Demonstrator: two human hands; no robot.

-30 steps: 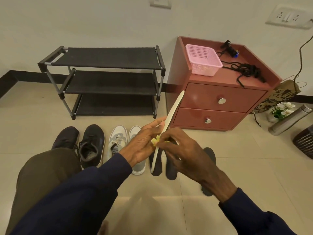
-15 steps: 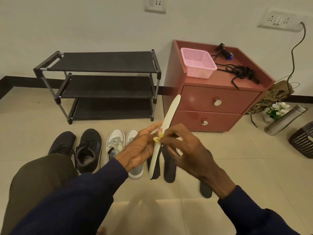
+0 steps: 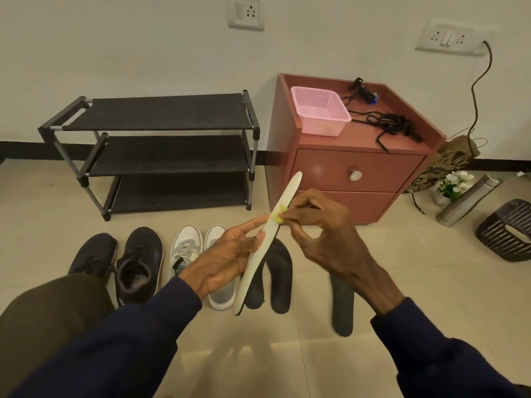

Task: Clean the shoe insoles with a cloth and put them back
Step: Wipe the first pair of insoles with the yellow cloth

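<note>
While the left hand (image 3: 227, 259) clamps the white insole (image 3: 290, 187) between thumb and fingers above the floor (image 3: 408, 285), the right hand (image 3: 324, 239), pinching the yellow cloth (image 3: 278, 215), has slid it toward the upper tip, so wiping seems unfinished.

home entryway | shoe rack (image 3: 161, 150) | bedside drawer unit (image 3: 353, 156) | tiled floor (image 3: 431, 282)
</note>
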